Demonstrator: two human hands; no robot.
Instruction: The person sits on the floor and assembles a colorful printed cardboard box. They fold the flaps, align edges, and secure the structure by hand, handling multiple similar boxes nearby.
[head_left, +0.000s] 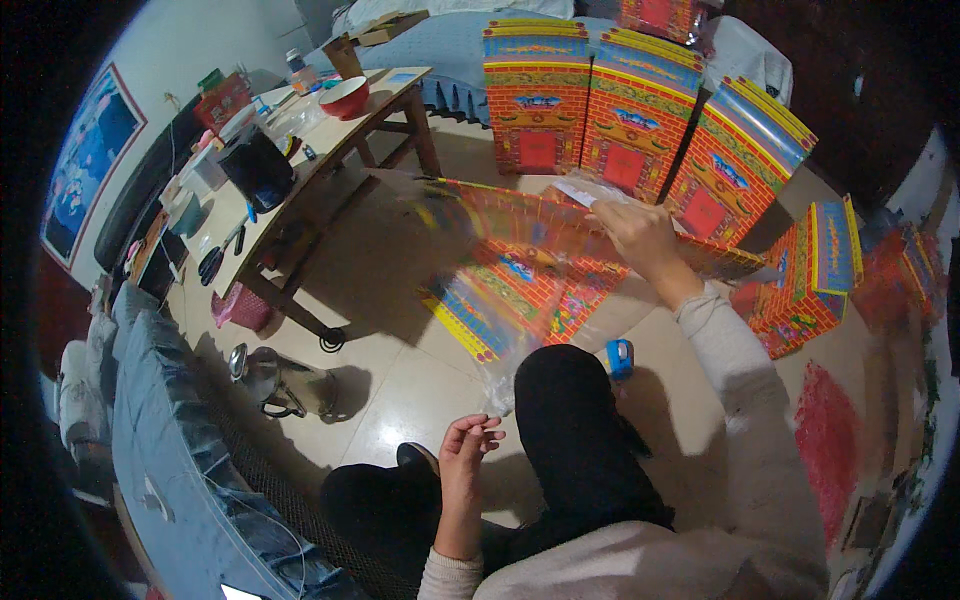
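My right hand (pixel 640 240) is closed at the top edge of a long brick-printed cardboard panel (pixel 560 212), which is smeared by motion. A whitish strip shows beside its fingers. Underneath, another brick-printed piece (pixel 530 290) with blue and yellow bands slants over the floor, partly behind clear plastic film (pixel 503 385). Just above my lap is my left hand (pixel 466 455), its fingers bent together near the film's lower end; what they hold, if anything, is too small to make out. Close to my knee, a small blue object (pixel 620 358) sits on the tiles.
Three tall brick-printed cardboard boxes (pixel 535 100) stand at the back, and a smaller one (pixel 815 275) at the right. A wooden table (pixel 285 215) on the left bears a red bowl (pixel 345 98), a black container (pixel 257 168) and scissors (pixel 212 262). A metal kettle (pixel 285 382) stands nearby.
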